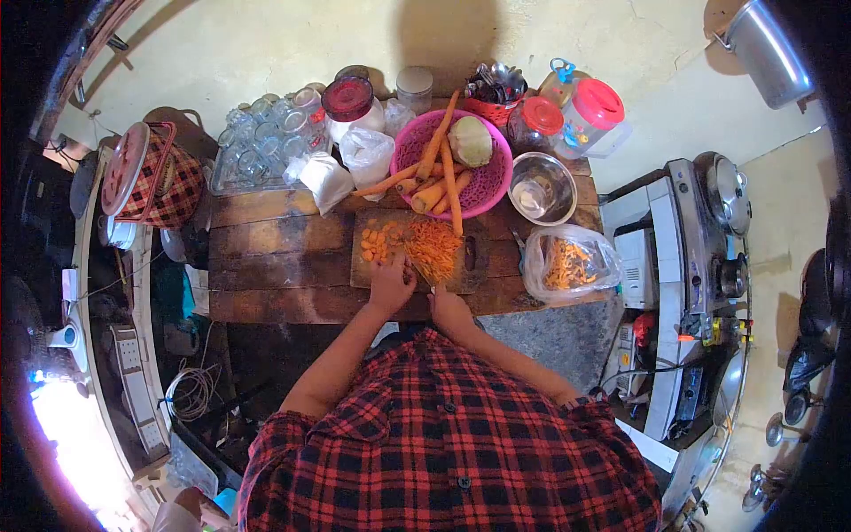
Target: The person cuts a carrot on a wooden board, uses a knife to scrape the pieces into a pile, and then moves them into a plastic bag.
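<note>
On a wooden cutting board [480,277] lie a heap of shredded carrot [433,252] and, to its left, several carrot slices [379,239]. My left hand [391,284] rests at the board's near edge, its fingers bent down over carrot pieces just below the slices. What lies under the fingertips is mostly hidden. My right hand [452,314] is closed around the handle of a knife [424,280], whose blade points up and left toward my left fingers, along the near side of the shreds.
Beyond the board, a pink basket [507,182] holds whole carrots [432,196] and a pale round vegetable [471,142]. Right of it are a steel bowl [567,191] and a plastic bag [603,270] with carrot pieces. Glass jars [270,133] and white bags [366,155] stand behind.
</note>
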Demonstrator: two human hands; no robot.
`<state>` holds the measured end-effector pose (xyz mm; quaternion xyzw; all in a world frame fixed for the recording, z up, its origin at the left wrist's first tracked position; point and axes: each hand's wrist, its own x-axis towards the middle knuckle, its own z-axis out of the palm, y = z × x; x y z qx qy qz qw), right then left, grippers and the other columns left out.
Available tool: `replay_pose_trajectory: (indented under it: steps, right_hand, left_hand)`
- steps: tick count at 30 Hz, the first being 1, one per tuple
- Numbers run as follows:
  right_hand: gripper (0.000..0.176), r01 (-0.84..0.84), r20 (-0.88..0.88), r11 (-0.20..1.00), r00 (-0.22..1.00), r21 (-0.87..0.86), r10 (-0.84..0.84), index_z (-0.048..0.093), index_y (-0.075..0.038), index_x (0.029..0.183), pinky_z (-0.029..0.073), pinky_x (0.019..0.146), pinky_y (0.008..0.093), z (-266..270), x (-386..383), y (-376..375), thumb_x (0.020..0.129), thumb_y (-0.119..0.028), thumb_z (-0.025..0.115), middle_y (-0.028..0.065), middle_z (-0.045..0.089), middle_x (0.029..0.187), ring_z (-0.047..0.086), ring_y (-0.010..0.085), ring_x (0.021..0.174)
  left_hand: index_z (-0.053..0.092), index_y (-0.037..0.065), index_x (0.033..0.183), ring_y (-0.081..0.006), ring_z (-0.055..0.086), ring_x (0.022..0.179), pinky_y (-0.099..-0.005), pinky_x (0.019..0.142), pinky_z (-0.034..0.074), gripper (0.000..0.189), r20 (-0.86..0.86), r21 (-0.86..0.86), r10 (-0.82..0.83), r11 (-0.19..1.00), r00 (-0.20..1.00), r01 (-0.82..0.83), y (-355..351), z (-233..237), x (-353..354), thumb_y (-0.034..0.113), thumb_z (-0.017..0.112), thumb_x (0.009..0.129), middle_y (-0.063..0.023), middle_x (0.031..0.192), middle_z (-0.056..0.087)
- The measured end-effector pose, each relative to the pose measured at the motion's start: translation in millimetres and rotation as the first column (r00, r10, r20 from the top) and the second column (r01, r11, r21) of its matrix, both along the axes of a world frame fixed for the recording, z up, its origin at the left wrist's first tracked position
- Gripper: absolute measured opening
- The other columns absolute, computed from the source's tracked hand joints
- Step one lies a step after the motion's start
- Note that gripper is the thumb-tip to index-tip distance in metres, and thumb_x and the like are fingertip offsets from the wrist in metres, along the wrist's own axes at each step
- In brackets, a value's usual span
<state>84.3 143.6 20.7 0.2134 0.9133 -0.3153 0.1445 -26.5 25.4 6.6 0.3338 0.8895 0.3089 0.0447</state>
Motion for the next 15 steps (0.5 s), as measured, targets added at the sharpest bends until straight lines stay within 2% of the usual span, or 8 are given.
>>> replay_pose_trajectory:
  steps: [6,9,11,15]
  right_hand:
    - [0.034,0.037,0.025,0.999,0.999,-0.017,-0.036,0.044,0.005,0.101,0.048,0.065,0.0524,2.9,7.1,-3.5,0.09,-0.027,0.044,0.0284,0.061,0.077,0.061,0.0436,0.075]
    - [0.033,-0.002,-0.049,1.0,0.999,-0.006,0.002,0.043,0.005,0.101,0.048,0.064,0.052,-5.9,7.3,-4.1,0.09,-0.026,0.044,0.0285,0.06,0.076,0.061,0.0432,0.074]
    - [0.033,0.001,-0.012,1.0,1.0,0.005,-0.001,0.043,0.005,0.101,0.048,0.064,0.052,-17.5,0.3,-6.3,0.09,-0.026,0.045,0.028,0.061,0.076,0.06,0.0435,0.074]
    - [0.032,0.005,-0.017,1.0,1.0,-0.008,-0.005,0.043,0.004,0.1,0.048,0.064,0.0522,-5.3,-6.1,-6.4,0.091,-0.026,0.044,0.0271,0.061,0.076,0.06,0.0443,0.074]
  left_hand:
    - [0.045,0.009,0.094,-0.0269,0.058,0.075,-0.0428,0.077,0.031,0.034,-0.001,-0.059,-0.015,0.998,1.0,0.015,-1.7,-1.2,-2.1,0.016,0.066,0.068,-0.0042,0.077,0.06]
    - [0.045,0.009,0.094,-0.0289,0.057,0.074,-0.0425,0.074,0.031,0.034,0.0,0.025,-0.036,0.999,0.999,0.036,-2.1,-4.1,-2.6,0.015,0.066,0.068,-0.0057,0.075,0.059]
    - [0.045,0.009,0.094,-0.0292,0.057,0.074,-0.042,0.074,0.031,0.033,-0.027,0.007,-0.016,1.0,1.0,0.016,-1.9,-6.5,-1.9,0.015,0.065,0.068,-0.0061,0.073,0.058]
    - [0.046,0.009,0.092,-0.029,0.057,0.074,-0.0413,0.074,0.031,0.032,-0.014,-0.063,-0.001,0.998,1.0,0.0,-1.6,2.3,-1.8,0.016,0.065,0.068,-0.0066,0.073,0.058]
